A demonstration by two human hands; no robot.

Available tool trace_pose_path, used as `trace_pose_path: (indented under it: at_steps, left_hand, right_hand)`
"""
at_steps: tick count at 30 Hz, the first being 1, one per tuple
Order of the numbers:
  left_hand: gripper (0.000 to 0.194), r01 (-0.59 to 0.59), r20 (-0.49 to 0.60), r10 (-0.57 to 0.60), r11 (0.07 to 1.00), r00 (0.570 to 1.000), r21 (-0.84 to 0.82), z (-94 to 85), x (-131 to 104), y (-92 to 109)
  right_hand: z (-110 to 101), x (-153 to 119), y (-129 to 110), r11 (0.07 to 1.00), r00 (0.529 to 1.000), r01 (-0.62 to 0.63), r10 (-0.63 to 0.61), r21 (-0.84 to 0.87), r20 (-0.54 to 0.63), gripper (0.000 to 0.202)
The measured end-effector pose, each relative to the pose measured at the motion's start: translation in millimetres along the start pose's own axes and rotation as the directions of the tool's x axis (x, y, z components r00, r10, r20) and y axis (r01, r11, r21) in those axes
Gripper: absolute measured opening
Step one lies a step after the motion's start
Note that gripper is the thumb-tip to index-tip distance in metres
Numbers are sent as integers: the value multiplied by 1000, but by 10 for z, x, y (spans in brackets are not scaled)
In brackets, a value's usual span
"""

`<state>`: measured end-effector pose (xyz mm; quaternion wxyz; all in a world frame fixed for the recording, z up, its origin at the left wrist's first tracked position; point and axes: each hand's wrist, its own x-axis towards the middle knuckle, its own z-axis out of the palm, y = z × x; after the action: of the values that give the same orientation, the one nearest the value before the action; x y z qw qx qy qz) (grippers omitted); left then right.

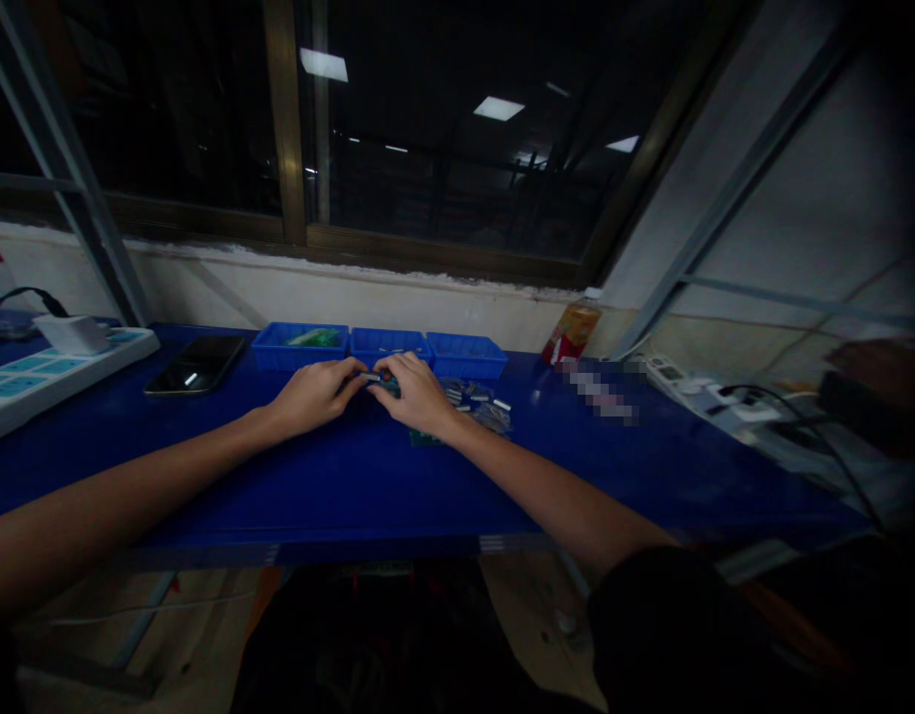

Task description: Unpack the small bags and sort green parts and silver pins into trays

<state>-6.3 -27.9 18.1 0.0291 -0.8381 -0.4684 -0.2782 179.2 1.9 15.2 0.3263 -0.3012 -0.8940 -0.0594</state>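
My left hand (319,394) and my right hand (416,395) meet above the middle of the blue table (338,486). Between the left fingertips is a small silvery piece (372,377), its kind too small to make out. The right thumb and fingers are closed on a small dark piece (388,381) that touches or nearly touches the silvery one; the fingers hide most of it. Beneath my right wrist a green circuit board (421,437) shows in part. Several small silvery parts (478,394) lie beside the right hand, near a clear plastic bag (494,416).
Three blue bins stand behind the hands: a left bin (268,355) with green items, a middle bin (360,347) and a right bin (472,362). A phone (196,365) and a power strip (26,382) lie left. A drink bottle (574,329) stands right, near another power strip (695,392).
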Motion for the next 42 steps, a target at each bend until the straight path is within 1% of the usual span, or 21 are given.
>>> trace_pose_path:
  at_steps: [5, 9, 14, 20, 25, 31, 37, 42]
  left_hand:
    - [31, 2, 26, -2, 1000, 1000, 21, -8, 1, 7]
    - [31, -1, 37, 1, 1000, 999, 8, -12, 0, 5]
    - [29, 8, 2, -8, 1000, 1000, -17, -10, -2, 8]
    - [23, -8, -27, 7, 999, 1000, -31, 4, 2, -21]
    - [26, 5, -36, -6, 999, 999, -34, -6, 1, -1]
    - [28, -7, -40, 5, 999, 999, -46, 5, -3, 3]
    - [31, -1, -40, -1, 999, 999, -47, 9, -2, 3]
    - [32, -19, -34, 16, 996, 999, -84, 5, -5, 14]
  right_hand:
    - [4, 6, 8, 1000, 1000, 16, -16, -12, -3, 10]
    - [9, 9, 14, 1000, 1000, 3, -3, -12, 12, 9]
    - [18, 8, 22, 1000, 1000, -3, 3, -6, -1, 9]
    - [21, 5, 19, 1000, 1000, -8, 8, 9, 6, 11]
    - [10, 1, 11, 1000, 1000, -2, 2, 10, -2, 16]
    - [4, 0, 3, 1000, 1000, -2, 2, 7, 7, 9]
    - [8, 1, 10, 1000, 1000, -4, 4, -8, 4, 8]
    - [10, 1, 19, 1000, 1000, 3, -3, -14, -17, 8]
